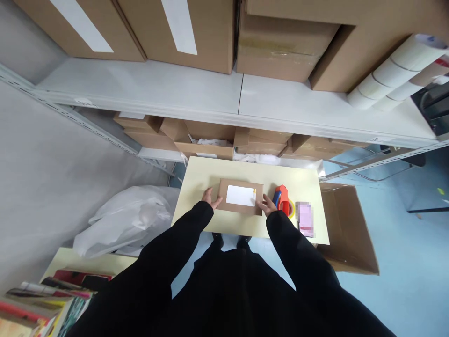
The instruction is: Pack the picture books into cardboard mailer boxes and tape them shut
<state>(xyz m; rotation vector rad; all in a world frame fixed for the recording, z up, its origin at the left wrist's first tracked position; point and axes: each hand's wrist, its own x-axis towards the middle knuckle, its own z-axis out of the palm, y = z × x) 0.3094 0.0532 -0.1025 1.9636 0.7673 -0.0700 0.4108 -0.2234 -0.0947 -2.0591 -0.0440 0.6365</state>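
Observation:
On the cream tabletop [196,173] a flat brown cardboard box [242,211] lies with a white label [241,195] on its upper face. The label has a small yellow mark at its right. My left hand [211,198] is at the box's left end, thumb stretched to its edge and fingers apart. At the right end, my right hand [268,205] has its thumb over the box's edge and its fingers spread. Right of that hand is an orange and blue tape dispenser [282,200] with a roll of yellow tape [291,208]. A pinkish, blurred item [306,219] lies beyond it.
A grey shelf [157,89] with large cartons [280,49] and white rolls [396,70] spans above the table. Smaller open boxes [206,149] stand behind. An open carton [345,224] is at the right, a plastic bag [126,217] and books [45,304] at the left.

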